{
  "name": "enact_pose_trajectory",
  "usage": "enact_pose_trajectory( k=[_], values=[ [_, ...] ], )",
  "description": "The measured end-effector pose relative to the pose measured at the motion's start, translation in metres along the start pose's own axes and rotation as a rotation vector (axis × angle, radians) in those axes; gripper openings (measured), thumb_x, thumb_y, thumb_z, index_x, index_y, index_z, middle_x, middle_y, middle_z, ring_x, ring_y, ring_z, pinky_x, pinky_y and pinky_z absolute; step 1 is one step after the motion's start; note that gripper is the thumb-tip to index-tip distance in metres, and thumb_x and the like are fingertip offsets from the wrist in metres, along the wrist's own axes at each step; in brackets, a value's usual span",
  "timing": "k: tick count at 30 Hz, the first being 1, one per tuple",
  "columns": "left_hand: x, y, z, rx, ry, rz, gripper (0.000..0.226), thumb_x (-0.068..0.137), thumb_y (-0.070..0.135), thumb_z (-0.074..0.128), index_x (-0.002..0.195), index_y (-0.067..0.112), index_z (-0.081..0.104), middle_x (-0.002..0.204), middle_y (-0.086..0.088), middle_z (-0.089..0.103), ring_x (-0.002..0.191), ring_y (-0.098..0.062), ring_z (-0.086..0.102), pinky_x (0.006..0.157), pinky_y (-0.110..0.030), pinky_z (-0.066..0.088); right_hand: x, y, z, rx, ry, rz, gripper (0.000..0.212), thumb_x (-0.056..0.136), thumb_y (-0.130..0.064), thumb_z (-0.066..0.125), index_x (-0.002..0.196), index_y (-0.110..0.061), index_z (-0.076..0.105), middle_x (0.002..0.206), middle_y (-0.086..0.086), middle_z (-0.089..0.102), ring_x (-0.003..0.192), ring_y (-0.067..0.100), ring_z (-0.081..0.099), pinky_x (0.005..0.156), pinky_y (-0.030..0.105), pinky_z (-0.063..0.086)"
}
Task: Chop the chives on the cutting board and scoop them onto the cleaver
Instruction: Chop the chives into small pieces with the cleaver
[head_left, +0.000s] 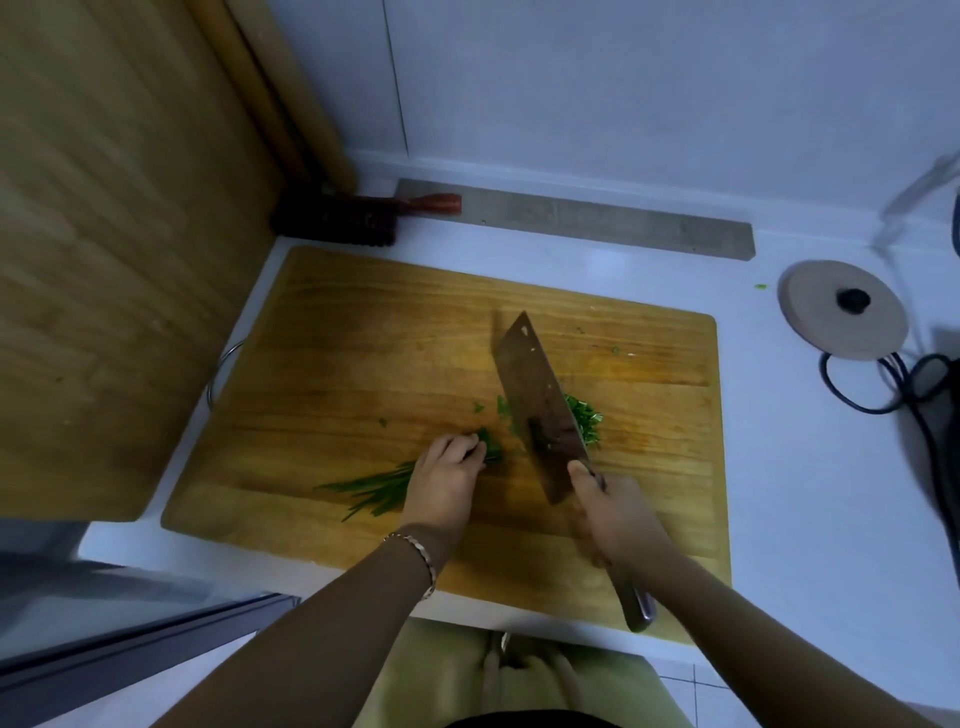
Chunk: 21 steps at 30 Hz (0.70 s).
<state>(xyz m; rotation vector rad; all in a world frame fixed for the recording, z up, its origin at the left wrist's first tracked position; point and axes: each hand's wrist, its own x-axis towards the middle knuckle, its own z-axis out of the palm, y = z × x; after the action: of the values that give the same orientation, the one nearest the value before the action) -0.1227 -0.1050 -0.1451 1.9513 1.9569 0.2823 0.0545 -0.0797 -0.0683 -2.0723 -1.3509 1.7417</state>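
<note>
A large wooden cutting board (363, 338) lies on the white counter. My left hand (444, 480) presses down a bunch of long green chives (371, 491), fingers curled over the cut end. My right hand (615, 512) grips the handle of a dark cleaver (535, 395), whose blade stands tilted just right of my left hand. A small pile of chopped chives (584, 421) lies behind the blade on its right side, partly hidden. A few loose green bits are scattered on the board nearby.
A tall wooden panel (114, 260) stands at the left. A dark brush (337, 221) with a red handle and a grey strip (597, 221) lie behind the board. A round wooden lid (841, 312) and black cables (883, 384) sit at the right.
</note>
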Motion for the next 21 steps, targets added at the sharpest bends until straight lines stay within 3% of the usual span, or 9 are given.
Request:
enact_pose_trajectory(
  k=[2,5,8,14,18,21],
  values=[
    [0.001,0.003,0.000,-0.042,0.020,-0.014,0.045,0.066,-0.020,0.070,0.108,-0.005,0.065,0.109,-0.021,0.067,0.104,-0.041,0.059,0.085,-0.050,0.054,-0.004,0.004,-0.012,0.055,0.001,-0.002,0.038,0.096,-0.039,0.040,0.068,-0.014,0.051,0.054,0.000,0.045,0.042,0.012,0.043,0.039,0.023,0.038],
    [0.007,0.013,0.005,-0.096,0.051,-0.017,0.040,0.086,-0.011,0.056,0.125,-0.001,0.054,0.130,-0.016,0.055,0.124,-0.032,0.044,0.104,-0.039,0.040,-0.007,0.008,-0.023,0.009,0.054,-0.073,0.043,0.095,-0.040,0.041,0.060,-0.017,0.047,0.049,-0.002,0.042,0.036,0.008,0.039,0.038,0.021,0.034],
    [0.016,0.023,0.006,-0.122,0.059,-0.012,0.039,0.093,-0.003,0.049,0.132,0.003,0.047,0.138,-0.011,0.046,0.130,-0.026,0.035,0.109,-0.034,0.034,-0.012,0.008,-0.025,-0.054,0.092,-0.128,0.044,0.095,-0.040,0.040,0.057,-0.018,0.045,0.048,-0.003,0.040,0.040,0.011,0.039,0.044,0.025,0.035],
    [0.011,0.027,0.001,-0.081,0.064,-0.008,0.035,0.099,0.014,0.044,0.131,0.001,0.048,0.135,-0.012,0.044,0.124,-0.027,0.039,0.101,-0.036,0.042,-0.019,0.010,-0.012,-0.202,0.050,-0.154,0.042,0.096,-0.039,0.038,0.072,-0.010,0.057,0.055,0.001,0.047,0.049,0.014,0.045,0.054,0.031,0.039],
    [0.012,0.020,0.008,-0.107,0.078,-0.033,0.040,0.089,-0.009,0.050,0.127,0.003,0.053,0.130,-0.015,0.053,0.124,-0.029,0.042,0.099,-0.033,0.042,-0.020,0.010,0.000,-0.209,0.024,-0.122,0.040,0.096,-0.039,0.038,0.069,-0.015,0.054,0.056,0.000,0.047,0.050,0.013,0.045,0.053,0.029,0.040],
    [0.014,0.023,0.007,-0.173,0.130,-0.075,0.029,0.072,-0.018,0.065,0.097,-0.003,0.071,0.107,-0.025,0.067,0.109,-0.038,0.059,0.091,-0.040,0.050,-0.020,0.009,0.004,-0.258,0.039,-0.126,0.042,0.097,-0.039,0.037,0.062,-0.018,0.048,0.054,-0.002,0.045,0.048,0.011,0.043,0.050,0.024,0.036]
  ],
)
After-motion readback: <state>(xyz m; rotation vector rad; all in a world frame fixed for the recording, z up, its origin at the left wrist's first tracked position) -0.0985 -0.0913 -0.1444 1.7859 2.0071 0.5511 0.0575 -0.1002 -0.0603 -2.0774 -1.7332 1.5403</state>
